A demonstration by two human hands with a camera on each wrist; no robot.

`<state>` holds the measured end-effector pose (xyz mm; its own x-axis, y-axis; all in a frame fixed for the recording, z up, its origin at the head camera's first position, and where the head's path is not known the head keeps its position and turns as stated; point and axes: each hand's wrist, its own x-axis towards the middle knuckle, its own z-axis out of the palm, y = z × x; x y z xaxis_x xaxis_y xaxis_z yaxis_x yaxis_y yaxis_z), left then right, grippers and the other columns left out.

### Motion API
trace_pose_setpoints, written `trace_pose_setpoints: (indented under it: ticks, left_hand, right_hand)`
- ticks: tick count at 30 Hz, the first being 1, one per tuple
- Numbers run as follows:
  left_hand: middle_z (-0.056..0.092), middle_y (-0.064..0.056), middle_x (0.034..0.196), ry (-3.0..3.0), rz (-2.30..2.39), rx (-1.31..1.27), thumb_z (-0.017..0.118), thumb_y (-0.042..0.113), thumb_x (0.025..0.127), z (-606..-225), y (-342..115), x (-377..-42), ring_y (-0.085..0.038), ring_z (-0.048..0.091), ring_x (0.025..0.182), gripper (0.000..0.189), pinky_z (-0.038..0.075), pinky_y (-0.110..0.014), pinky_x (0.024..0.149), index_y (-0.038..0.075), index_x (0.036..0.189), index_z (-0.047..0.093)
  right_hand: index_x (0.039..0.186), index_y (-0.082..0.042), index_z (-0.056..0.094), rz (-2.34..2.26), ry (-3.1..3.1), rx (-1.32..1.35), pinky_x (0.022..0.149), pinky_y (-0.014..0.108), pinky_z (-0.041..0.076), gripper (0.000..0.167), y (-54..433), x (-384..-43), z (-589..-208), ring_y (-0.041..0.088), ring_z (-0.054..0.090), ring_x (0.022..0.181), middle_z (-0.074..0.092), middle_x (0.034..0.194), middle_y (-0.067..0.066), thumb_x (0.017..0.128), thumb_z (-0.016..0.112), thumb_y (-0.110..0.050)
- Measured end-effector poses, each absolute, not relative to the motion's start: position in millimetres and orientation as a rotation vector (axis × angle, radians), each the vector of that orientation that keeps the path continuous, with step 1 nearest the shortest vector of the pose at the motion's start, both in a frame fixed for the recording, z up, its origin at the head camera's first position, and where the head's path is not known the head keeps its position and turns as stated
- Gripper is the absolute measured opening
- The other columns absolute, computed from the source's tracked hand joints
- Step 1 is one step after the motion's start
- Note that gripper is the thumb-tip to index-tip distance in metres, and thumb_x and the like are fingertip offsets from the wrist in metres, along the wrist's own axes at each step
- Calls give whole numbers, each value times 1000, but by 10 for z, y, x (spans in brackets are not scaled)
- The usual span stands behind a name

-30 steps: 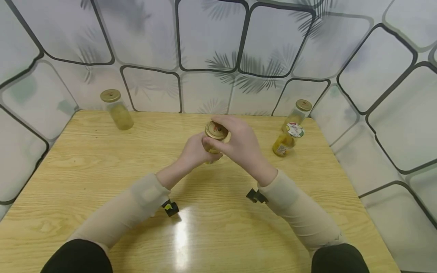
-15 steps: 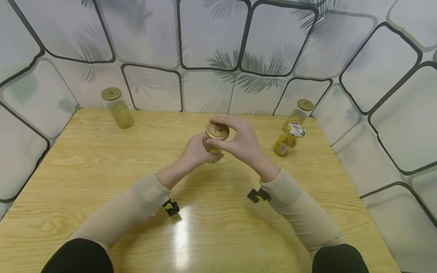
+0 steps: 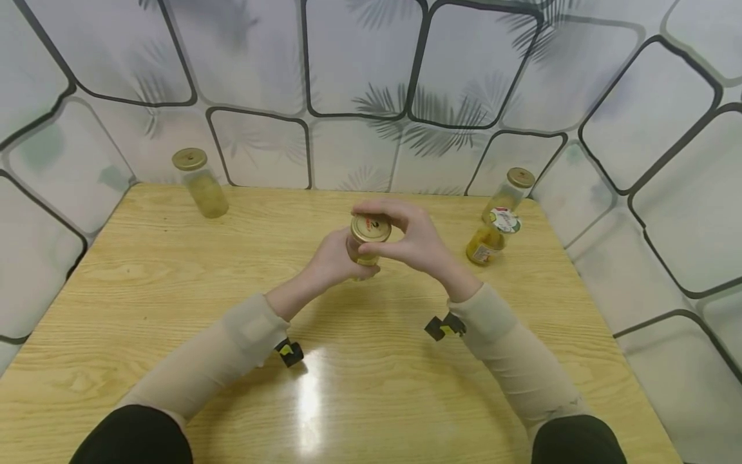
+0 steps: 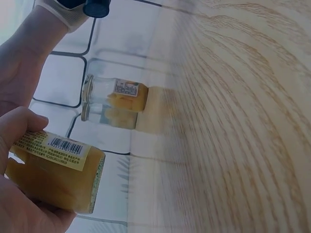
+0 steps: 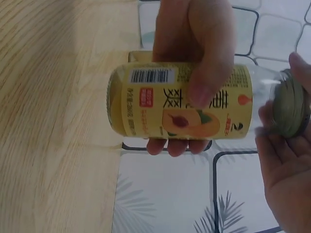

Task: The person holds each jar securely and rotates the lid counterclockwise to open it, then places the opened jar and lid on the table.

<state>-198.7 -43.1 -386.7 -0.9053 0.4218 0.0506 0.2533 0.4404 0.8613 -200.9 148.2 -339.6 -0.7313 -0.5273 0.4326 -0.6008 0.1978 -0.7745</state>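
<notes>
A glass jar (image 5: 150, 114) with a yellow peach label and a gold lid (image 3: 370, 228) is held over the middle of the table. My left hand (image 3: 339, 258) grips it round the body, the thumb across the label in the right wrist view. At the top, my right hand (image 3: 413, 240) holds the lid by its edge between thumb and fingers. The lid sits at the jar's mouth; whether it is loose I cannot tell. In the left wrist view the jar's base faces the wooden table, apart from it, with yellowish contents inside.
A gold-lidded jar (image 3: 204, 187) stands at the back left of the wooden table (image 3: 371, 386). At the back right are another gold-lidded jar (image 3: 514, 180) and, before it, a jar with a white patterned lid (image 3: 485, 245). A patterned wall (image 3: 353, 154) borders the table.
My right hand has turned slightly about the lid, its wrist shifting right, and the print on the lid has rotated. My left hand keeps its grip on the jar.
</notes>
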Motion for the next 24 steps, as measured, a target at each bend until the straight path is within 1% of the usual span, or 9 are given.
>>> trace_pose_setpoints:
  ticks: [3,6,8,14,18,20,24]
  left_hand:
    - [73,-20,129,2493,1458,638,88,11,81,-3868,-441,-1977,-36,70,117,62,57,-51,104,-1,136,62]
    - [71,-21,131,2487,1445,671,87,11,81,-3869,-440,-1976,-37,69,119,64,57,-51,105,-2,137,60]
    - [70,-21,133,2474,1448,685,88,11,81,-3870,-436,-1977,-38,69,121,66,56,-51,106,-3,139,58]
    - [69,-21,137,2467,1433,699,88,11,81,-3877,-419,-1983,-38,67,125,70,55,-52,109,-2,142,56]
    - [69,-21,137,2456,1430,707,88,10,81,-3864,-413,-1975,-38,68,125,70,56,-52,108,-2,143,56]
    - [69,-20,137,2448,1431,707,88,9,82,-3861,-412,-1971,-38,68,125,70,56,-51,108,-2,143,56]
    - [70,-21,135,2440,1450,672,88,10,81,-3860,-410,-1967,-38,68,123,68,56,-51,107,-2,140,57]
  right_hand:
    - [138,8,64,1662,-2373,1218,119,36,49,60,1527,-2037,-3376,28,62,136,66,143,25,83,86,6]
    - [143,6,61,1721,-2375,1298,121,37,47,60,1576,-2057,-3358,17,60,139,62,148,25,89,85,-4]
    - [145,6,59,1745,-2377,1341,122,38,45,60,1604,-2066,-3349,14,57,141,59,151,25,92,84,-9]
    - [147,6,56,1782,-2375,1434,123,35,44,62,1661,-2099,-3318,11,54,144,56,154,27,94,81,-11]
    - [149,7,54,1820,-2390,1472,124,34,42,63,1688,-2118,-3290,11,54,145,54,155,27,96,80,-15]
    - [150,6,54,1816,-2408,1461,125,35,41,63,1697,-2117,-3275,12,54,145,54,156,26,96,80,-14]
    - [147,4,57,1714,-2446,1359,125,35,41,63,1705,-2087,-3261,9,56,143,59,153,22,90,83,-2]
